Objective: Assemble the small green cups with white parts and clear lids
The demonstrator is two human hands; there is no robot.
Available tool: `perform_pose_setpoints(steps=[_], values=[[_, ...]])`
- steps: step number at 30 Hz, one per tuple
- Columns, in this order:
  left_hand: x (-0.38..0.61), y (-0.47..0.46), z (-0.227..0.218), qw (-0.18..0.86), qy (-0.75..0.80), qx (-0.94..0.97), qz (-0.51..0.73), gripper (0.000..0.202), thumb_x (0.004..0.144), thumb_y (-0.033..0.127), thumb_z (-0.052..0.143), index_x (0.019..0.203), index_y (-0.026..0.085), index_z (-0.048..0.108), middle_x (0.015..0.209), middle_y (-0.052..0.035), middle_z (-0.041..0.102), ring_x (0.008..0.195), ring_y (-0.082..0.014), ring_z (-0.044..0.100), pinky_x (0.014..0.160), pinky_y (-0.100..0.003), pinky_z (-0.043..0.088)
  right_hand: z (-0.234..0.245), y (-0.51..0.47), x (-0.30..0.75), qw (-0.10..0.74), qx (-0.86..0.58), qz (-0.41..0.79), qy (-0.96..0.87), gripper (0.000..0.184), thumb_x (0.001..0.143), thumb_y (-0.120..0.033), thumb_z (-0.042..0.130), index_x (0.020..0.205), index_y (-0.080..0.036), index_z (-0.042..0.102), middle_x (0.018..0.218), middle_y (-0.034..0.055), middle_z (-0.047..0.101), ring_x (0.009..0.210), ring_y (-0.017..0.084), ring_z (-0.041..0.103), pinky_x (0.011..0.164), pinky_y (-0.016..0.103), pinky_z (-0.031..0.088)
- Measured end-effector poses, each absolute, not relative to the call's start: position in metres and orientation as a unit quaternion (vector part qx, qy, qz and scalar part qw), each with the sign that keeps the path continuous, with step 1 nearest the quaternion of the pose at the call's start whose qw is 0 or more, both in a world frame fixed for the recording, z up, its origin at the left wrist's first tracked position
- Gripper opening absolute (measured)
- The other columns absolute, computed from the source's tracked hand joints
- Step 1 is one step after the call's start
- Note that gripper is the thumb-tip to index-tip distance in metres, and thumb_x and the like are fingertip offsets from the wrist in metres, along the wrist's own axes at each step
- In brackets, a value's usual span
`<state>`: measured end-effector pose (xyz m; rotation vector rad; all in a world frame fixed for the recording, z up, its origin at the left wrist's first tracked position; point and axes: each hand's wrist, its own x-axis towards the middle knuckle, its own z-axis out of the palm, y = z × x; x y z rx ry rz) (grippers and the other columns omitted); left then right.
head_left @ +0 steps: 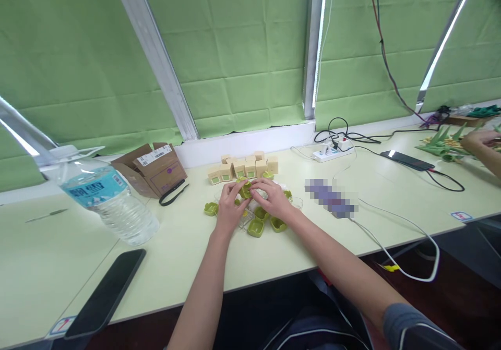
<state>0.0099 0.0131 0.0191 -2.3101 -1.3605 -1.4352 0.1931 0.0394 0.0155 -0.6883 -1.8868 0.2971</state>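
Note:
Between the fingertips of my left hand (230, 206) and my right hand (273, 200) is a small green plastic cup-like piece (245, 189), held up over the table. Both hands are closed on it, one from each side. Around them lie several similar green pieces, including an open green cup (255, 228) just below my hands and another green piece (211, 208) to the left. Thin clear wires (297, 202) run among these pieces, partly hidden by my hands. Behind my fingers stand several small beige blocks (250, 168) with green square faces.
To the left are a large water bottle (113, 198), an open cardboard box (152, 170) and a black phone (107, 292). On the right lie a blurred-out phone (331, 197) with a white cable, a power strip (332, 152) and a dark phone (407, 160). Another person's hand (483, 141) works at far right.

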Motion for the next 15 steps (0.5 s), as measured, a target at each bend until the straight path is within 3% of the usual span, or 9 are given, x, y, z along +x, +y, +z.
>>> perform_pose_setpoints(steps=[8, 15], values=[[0.0117, 0.0137, 0.0171, 0.067, -0.405, -0.785, -0.464, 0.048, 0.088, 0.019, 0.069, 0.135, 0.029, 0.061, 0.111, -0.006, 0.058, 0.102, -0.0199, 0.063, 0.092, -0.036, 0.056, 0.0167, 0.0379, 0.1925, 0.533, -0.285, 0.152, -0.782, 0.01, 0.095, -0.025, 0.062, 0.095, -0.022, 0.072, 0.104, 0.0058, 0.074, 0.101, 0.021, 0.069, 0.092, 0.038, 0.055], [0.0123, 0.013, 0.0176, 0.048, -0.396, -0.795, -0.458, 0.049, 0.087, 0.015, 0.064, 0.134, 0.029, 0.062, 0.112, -0.0063, 0.059, 0.102, -0.0193, 0.064, 0.09, -0.035, 0.058, 0.0165, 0.0394, 0.1926, 0.525, -0.295, 0.153, -0.783, 0.004, 0.091, -0.025, 0.067, 0.09, -0.022, 0.069, 0.104, 0.0064, 0.074, 0.099, 0.021, 0.07, 0.089, 0.037, 0.056]])
